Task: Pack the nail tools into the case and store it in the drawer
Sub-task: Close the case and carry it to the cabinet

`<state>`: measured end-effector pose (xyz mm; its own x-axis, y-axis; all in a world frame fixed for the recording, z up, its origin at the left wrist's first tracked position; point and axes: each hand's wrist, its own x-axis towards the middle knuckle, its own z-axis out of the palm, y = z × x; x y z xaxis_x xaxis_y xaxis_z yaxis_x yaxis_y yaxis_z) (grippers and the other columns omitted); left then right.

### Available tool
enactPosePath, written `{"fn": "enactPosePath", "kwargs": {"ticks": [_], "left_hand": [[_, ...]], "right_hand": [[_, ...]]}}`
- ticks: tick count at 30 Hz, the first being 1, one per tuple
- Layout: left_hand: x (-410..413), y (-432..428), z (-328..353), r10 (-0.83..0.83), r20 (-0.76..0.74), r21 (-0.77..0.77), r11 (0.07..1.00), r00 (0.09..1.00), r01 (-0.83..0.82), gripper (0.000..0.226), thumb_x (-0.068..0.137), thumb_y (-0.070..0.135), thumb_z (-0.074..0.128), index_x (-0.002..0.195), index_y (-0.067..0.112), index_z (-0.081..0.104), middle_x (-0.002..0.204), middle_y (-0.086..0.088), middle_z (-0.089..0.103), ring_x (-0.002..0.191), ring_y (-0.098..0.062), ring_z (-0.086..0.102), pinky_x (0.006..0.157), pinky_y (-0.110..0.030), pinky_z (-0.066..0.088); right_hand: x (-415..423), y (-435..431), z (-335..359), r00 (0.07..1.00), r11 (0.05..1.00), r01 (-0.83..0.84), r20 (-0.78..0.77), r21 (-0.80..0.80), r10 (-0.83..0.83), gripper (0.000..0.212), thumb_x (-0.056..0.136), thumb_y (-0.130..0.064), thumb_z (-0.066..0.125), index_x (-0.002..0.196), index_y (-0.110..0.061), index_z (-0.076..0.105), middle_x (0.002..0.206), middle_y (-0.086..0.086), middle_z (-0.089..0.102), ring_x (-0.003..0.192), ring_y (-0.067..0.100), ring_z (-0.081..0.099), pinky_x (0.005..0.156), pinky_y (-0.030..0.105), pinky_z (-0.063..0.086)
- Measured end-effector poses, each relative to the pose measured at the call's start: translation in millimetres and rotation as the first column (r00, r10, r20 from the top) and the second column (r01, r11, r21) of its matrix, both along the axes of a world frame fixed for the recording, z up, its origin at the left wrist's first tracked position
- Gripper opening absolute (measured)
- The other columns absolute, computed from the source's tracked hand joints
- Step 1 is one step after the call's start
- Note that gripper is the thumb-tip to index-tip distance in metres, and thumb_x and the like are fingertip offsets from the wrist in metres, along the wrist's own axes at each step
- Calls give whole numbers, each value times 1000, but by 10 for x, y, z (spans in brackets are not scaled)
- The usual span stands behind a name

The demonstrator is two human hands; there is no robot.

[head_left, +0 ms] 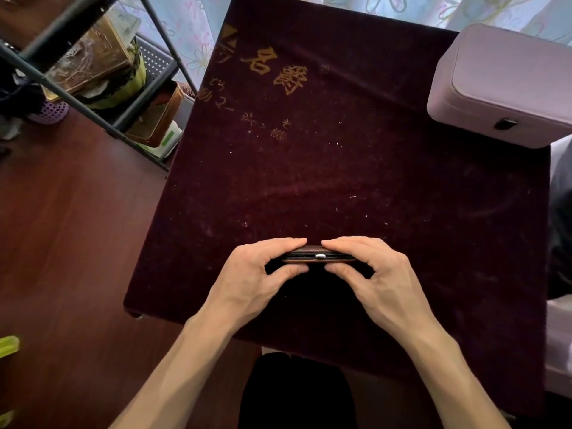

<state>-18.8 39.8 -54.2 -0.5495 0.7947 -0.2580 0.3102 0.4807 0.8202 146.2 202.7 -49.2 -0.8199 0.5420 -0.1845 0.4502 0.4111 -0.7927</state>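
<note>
A flat brown case (312, 251) with a small silver clasp on its near edge sits closed, or nearly closed, near the front of the dark maroon velvet cloth (340, 168). My left hand (257, 280) grips the case's left half, fingers on top and thumb under the edge. My right hand (374, 277) grips the right half the same way. No nail tools show outside the case. No drawer can be seen.
A lilac box (507, 85) with a dark clasp stands at the cloth's back right corner. A grey metal shelf rack (102, 97) holding tins and bags stands at the back left. Wooden floor (68, 243) lies to the left.
</note>
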Motion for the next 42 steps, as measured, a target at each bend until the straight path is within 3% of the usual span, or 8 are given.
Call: {"fn": "enactPosePath", "kwargs": {"ticks": [15,26,31,34,38,42], "left_hand": [[24,-6,-66,31,17,68,997,999,-32,41,85,33,81,126,31,75,120,19,74,115,9,66,105,-14,49],[40,0,-106,41,24,79,996,999,-43,37,87,32,79,124,32,74,117,25,72,114,10,66,102,-9,47],[46,-5,-120,35,37,91,995,999,-38,36,87,31,79,123,30,75,115,25,72,114,7,67,102,-9,47],[44,-12,-136,29,50,96,995,998,-34,35,88,31,80,123,31,75,115,22,74,113,5,68,101,-10,48],[49,8,-68,121,196,12,992,973,-126,34,88,34,80,122,38,74,114,22,75,112,6,67,100,-12,49],[49,-31,216,204,299,-149,975,932,-165,34,92,39,75,126,36,71,111,16,75,106,4,68,93,-9,49]], "right_hand": [[4,-5,-34,999,1000,26,-20,-8,-27,41,90,-20,85,123,-43,77,114,-39,65,123,-6,63,106,14,46],[-24,-2,-48,998,998,54,-26,-17,-54,35,90,-20,85,120,-37,81,115,-31,72,120,-4,65,106,28,53],[-37,-13,-13,999,999,49,0,3,-49,35,89,-20,85,120,-37,80,114,-29,72,119,-4,65,105,22,52],[-76,-12,33,999,998,24,42,55,-27,30,89,-30,84,118,-39,80,109,-25,75,113,1,66,99,26,53],[-314,-30,103,959,945,-192,257,265,123,27,94,-45,75,120,-37,75,105,-14,74,101,16,64,90,40,51],[-456,-100,371,878,930,-300,443,215,181,28,99,-47,68,124,-34,72,109,-8,73,106,23,66,93,45,49]]}}
